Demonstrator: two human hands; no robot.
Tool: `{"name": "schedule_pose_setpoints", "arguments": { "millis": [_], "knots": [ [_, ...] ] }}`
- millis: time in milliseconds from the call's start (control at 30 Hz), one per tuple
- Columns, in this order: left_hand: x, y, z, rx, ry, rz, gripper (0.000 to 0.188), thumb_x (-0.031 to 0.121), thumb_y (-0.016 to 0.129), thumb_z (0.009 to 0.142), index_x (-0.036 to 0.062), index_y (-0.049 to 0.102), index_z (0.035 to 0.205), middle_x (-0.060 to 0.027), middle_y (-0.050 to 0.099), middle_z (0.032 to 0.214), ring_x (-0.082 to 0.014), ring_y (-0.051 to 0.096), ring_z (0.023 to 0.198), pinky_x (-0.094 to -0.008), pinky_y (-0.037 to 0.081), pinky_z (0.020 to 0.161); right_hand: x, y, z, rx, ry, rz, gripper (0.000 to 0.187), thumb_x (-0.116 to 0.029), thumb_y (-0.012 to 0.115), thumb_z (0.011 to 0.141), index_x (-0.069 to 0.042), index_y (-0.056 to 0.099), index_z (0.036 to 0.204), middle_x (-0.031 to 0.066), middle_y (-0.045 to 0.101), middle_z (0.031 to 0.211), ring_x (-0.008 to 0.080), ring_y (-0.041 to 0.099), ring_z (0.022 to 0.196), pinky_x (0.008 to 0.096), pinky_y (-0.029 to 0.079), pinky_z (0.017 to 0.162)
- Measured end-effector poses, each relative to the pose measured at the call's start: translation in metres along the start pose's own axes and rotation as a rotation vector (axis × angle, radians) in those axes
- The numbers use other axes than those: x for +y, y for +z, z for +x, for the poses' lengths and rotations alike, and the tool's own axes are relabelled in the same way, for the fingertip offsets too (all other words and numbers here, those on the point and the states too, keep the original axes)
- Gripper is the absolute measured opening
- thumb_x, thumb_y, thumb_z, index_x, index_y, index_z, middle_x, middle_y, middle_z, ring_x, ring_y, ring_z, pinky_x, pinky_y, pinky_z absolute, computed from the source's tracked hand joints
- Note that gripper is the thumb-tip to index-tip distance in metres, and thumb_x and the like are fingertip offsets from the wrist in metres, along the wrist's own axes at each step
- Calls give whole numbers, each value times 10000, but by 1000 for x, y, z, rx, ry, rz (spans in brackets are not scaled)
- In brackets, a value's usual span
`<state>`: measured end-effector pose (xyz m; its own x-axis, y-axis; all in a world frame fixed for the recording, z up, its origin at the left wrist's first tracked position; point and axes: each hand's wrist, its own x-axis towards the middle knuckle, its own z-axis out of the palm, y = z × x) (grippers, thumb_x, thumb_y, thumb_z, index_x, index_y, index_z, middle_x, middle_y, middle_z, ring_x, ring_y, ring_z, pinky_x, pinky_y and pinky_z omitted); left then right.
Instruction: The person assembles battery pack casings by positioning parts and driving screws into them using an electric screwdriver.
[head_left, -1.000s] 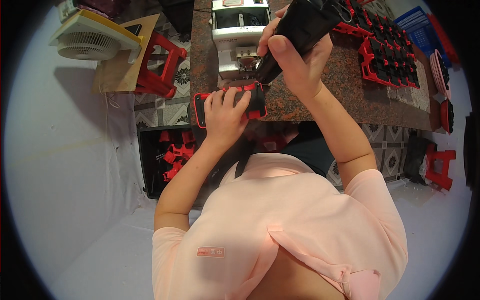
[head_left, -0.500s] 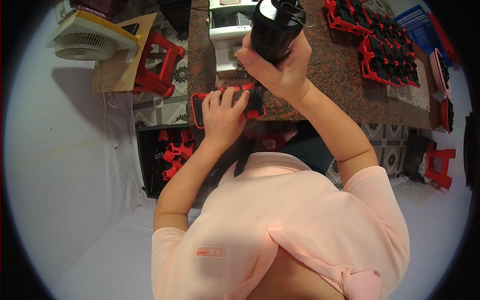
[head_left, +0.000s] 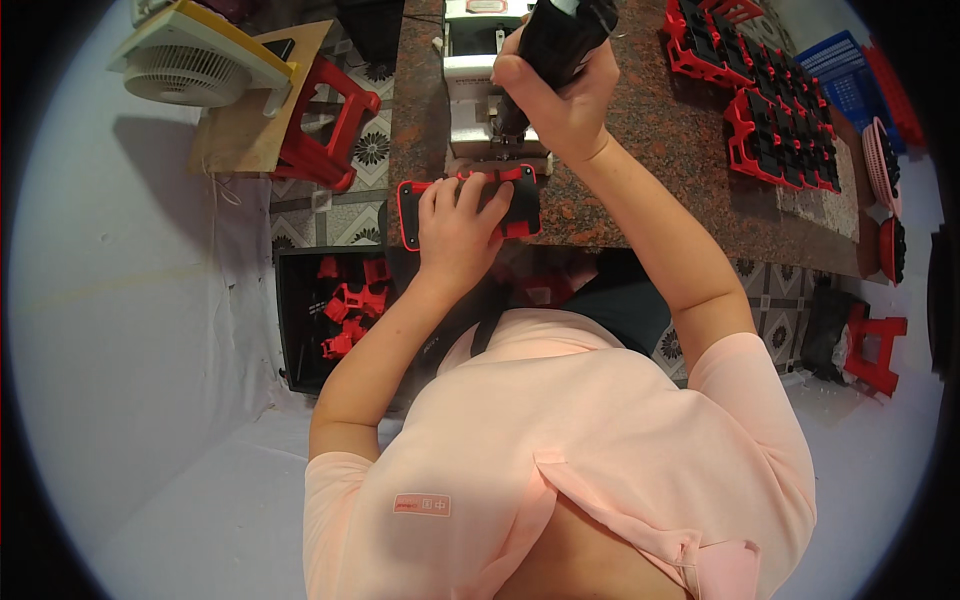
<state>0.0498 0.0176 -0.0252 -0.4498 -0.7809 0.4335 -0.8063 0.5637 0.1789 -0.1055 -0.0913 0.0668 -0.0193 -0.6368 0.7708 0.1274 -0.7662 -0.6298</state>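
Observation:
My left hand (head_left: 455,235) lies over a red and black plastic part (head_left: 522,207) at the table's front edge, its fingers reaching across the top and holding it. My right hand (head_left: 575,108) is wrapped round the thick black body of an electric screwdriver (head_left: 560,42). The tool's lower end points down toward the front of a white and silver metal machine (head_left: 474,68), just beyond the plastic part. Whether the tip touches anything there I cannot tell.
Racks of red and black parts (head_left: 780,140) stand on the right of the speckled stone table (head_left: 640,190). Below its left front is a black bin (head_left: 300,345) with red pieces. A fan (head_left: 185,75) and red stool (head_left: 335,130) are at far left, a blue basket (head_left: 840,75) at far right.
The screwdriver has tilted, its top swinging right and away, and its lower end now shows over the machine's front. My left hand still holds the plastic part. The whole view has shifted slightly.

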Motion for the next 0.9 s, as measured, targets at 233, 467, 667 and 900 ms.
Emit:
{"name": "schedule_pose_setpoints", "arguments": {
  "millis": [233, 467, 667, 900],
  "knots": [
    [-10, -11, -10, -1, -28, 8, 683, 170, 835, 560, 154, 631, 1211, -87, 543, 1203, -313, 501, 1109, -474, 384, 972, 12, 6, 12, -37, 138, -103, 243, -175, 763, 855, -29, 571, 887, -5, 600, 700, 69, 548, 571, 232, 427, 511],
    [-14, -9, -10, 22, -81, 67, 699, 171, 848, 569, 155, 614, 1227, -81, 536, 1194, -318, 504, 1106, -483, 386, 966, 2, 3, 16, 28, 4, 29, 278, -175, 762, 858, -56, 516, 910, -6, 578, 673, 60, 545, 557, 222, 420, 499],
    [-15, -6, -6, 31, -76, 67, 710, 174, 849, 567, 157, 607, 1235, -81, 538, 1189, -315, 509, 1098, -484, 386, 970, 9, 3, 2, 23, -8, -38, 269, -172, 755, 862, -47, 527, 933, -4, 578, 681, 69, 547, 559, 225, 423, 506],
    [-19, -1, 6, 26, -93, 84, 699, 183, 847, 577, 161, 608, 1234, -78, 543, 1184, -309, 512, 1090, -476, 385, 973, 10, 4, 12, -12, -61, -143, 264, -157, 747, 865, -22, 544, 966, 26, 613, 734, 91, 588, 625, 232, 462, 560]
  ]
}}
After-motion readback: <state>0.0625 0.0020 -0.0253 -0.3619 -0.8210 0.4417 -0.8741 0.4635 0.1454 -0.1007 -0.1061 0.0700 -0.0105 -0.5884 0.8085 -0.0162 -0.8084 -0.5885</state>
